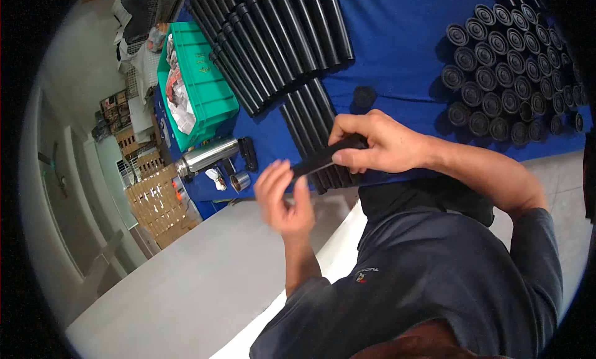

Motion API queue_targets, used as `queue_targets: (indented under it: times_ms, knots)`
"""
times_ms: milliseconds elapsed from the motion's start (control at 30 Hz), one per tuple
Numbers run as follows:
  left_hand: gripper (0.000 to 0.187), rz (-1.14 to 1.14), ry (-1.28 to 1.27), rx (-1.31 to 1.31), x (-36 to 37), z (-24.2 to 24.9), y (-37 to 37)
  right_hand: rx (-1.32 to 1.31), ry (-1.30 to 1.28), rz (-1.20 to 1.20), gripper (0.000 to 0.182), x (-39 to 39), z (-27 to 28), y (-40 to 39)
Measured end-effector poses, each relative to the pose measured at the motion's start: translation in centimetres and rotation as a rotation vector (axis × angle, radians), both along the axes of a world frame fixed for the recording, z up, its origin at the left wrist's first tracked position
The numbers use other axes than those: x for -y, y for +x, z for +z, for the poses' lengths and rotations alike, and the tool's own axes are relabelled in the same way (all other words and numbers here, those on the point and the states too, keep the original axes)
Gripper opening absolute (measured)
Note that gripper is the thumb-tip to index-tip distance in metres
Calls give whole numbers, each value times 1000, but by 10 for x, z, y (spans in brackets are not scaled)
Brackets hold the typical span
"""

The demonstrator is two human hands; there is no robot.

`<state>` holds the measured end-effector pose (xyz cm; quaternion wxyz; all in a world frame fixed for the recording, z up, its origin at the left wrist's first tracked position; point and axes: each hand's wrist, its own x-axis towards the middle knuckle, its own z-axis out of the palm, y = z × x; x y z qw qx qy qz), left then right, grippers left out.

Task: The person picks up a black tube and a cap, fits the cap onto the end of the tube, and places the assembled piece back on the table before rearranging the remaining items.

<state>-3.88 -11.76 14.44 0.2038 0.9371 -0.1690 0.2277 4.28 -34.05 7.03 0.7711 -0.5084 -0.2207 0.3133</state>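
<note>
A short black tube (320, 162) is held above the near edge of the table, tilted up to the right. My right hand (382, 141) is closed around its right end, with the thumb along its side. At the other end, my left hand (282, 200) has thumb and fingers about the tube's tip, a little smeared by motion. Below both hands lies a row of long black tubes (307, 120) on the blue cloth. One round black piece (364, 97) stands just beyond my right hand.
Many black rolls with ringed ends (509, 76) stand at the right on the blue-covered table (397, 36). More long black tubes (267, 36) lie at the back. A green crate (208, 79) holds crumpled paper. Beside it are a steel flask (211, 155) and a metal cup (239, 181).
</note>
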Motion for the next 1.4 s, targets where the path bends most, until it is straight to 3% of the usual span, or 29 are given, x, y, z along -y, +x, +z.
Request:
queue_targets:
  times_ms: [67,167,200,233,333,400,500,600,733,800,1000,1100,1200,1233,1400]
  knots:
    - [16,-40,-289,12,-3,-3,-15,-127,145,-54,22,-7,-7,-4]
    - [16,107,-669,-662,0,-9,-22,-257,301,-38,24,-7,-8,0]
    - [25,84,-998,-799,6,-20,-16,-250,307,-17,24,-6,-6,1]
    - [37,115,-1192,-791,19,-24,-8,-245,315,2,24,-5,-4,1]
    - [40,-103,-1528,-775,35,-32,7,-153,288,82,31,-6,-6,1]
    - [41,-243,-1594,-737,26,-48,9,-132,194,41,43,-1,5,0]
    - [32,-254,-1633,-600,12,-48,15,653,-227,-428,52,7,2,5]
    - [28,-141,-1791,-552,-9,-36,17,1092,-668,-710,47,-3,0,11]
    - [32,-276,-2164,-629,-20,-40,17,1208,-1001,-526,43,-12,-29,5]
    - [33,-330,-2276,-674,-21,-46,17,1157,-1043,-420,46,-10,-29,5]
    - [28,-206,-2367,-627,-18,-50,17,1105,-1034,-413,57,-3,-24,9]
    - [26,-164,-2224,-583,-16,-53,18,1058,-856,-493,42,-3,-24,13]
    - [28,-178,-1978,-524,-4,-52,23,210,-348,-203,42,2,4,17]
    - [28,-189,-1889,-503,1,-50,25,-65,-49,-139,41,-3,-12,16]
    - [30,-145,-1572,-425,19,-43,34,-244,224,-58,42,-7,-13,12]
